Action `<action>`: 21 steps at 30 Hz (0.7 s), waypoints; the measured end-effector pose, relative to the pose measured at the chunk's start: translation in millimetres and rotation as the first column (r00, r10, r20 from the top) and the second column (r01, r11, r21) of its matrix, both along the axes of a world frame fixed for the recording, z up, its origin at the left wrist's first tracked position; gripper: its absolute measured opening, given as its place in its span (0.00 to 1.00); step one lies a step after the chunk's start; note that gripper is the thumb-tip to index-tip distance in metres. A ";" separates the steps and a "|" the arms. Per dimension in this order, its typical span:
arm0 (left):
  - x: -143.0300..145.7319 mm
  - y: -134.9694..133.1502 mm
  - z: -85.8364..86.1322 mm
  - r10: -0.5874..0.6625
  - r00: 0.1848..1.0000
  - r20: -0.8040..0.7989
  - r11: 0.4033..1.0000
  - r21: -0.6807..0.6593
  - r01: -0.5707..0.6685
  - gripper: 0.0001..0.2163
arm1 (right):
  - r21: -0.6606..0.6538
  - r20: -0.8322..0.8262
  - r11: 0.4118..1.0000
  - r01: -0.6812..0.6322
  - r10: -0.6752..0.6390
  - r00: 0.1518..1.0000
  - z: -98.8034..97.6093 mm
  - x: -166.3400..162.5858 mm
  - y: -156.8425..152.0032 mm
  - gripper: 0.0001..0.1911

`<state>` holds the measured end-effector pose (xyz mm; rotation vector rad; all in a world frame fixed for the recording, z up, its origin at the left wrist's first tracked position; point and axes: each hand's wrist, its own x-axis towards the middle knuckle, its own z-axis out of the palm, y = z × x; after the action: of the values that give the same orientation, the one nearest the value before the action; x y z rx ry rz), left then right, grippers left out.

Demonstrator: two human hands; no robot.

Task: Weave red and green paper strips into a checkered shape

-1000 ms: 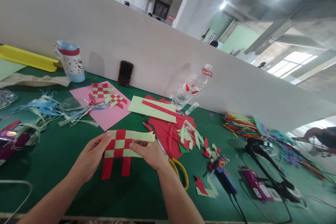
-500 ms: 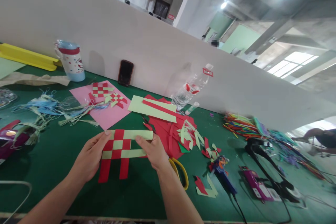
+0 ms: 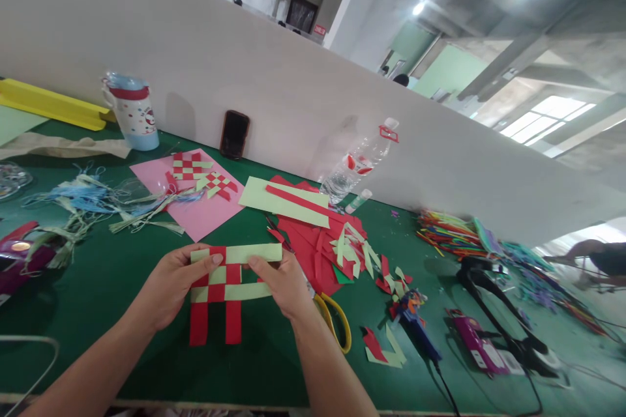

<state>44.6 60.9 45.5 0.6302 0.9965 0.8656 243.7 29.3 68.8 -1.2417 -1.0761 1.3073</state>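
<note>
Between my two hands is a woven piece of red and pale green paper strips (image 3: 216, 293), held just above the table, with two red strip ends hanging down toward me. My left hand (image 3: 171, 287) grips its left side, the thumb lying across the upper red and green squares. At the right, my right hand (image 3: 285, 283) pinches the long ends of the green strips, thumb in front and fingers behind. A pair of yellow-handled scissors (image 3: 337, 322) lies beside my right wrist, its blades partly hidden.
Behind my hands lie a pink sheet (image 3: 198, 228) with small woven pieces, a pale green sheet (image 3: 254, 195) and red paper (image 3: 298, 247). A plastic bottle (image 3: 359, 159), phone (image 3: 235, 135) and cup (image 3: 132, 114) stand by the partition. A glue gun (image 3: 418, 332) lies right.
My left thumb has moved right, from the top left corner onto the weave's upper red square. The woven piece has turned slightly and sits a little lower.
</note>
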 end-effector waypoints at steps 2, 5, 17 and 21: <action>-2.4 0.3 1.4 -0.014 1.000 -0.006 1.000 0.003 0.014 0.22 | 0.003 0.013 1.000 -0.009 0.009 1.000 0.2 0.5 -0.4 0.19; -6.5 3.2 4.5 -0.019 1.000 -0.023 1.000 0.020 0.019 0.27 | -0.002 0.058 0.999 -0.034 0.034 0.998 1.5 1.2 -0.2 0.18; -8.8 9.5 1.5 -0.086 0.989 -0.121 0.994 0.060 0.094 0.20 | -0.031 -0.066 0.999 -0.038 0.036 0.997 -3.2 -4.2 -2.1 0.19; -11.4 11.7 4.1 -0.098 0.982 -0.158 0.991 0.074 0.111 0.21 | -0.021 -0.001 0.997 -0.067 0.067 0.998 -2.4 -1.8 -0.5 0.20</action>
<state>33.2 72.6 49.6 0.8229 1.0606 0.7763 241.9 28.9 66.4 -1.2303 -1.1151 1.3730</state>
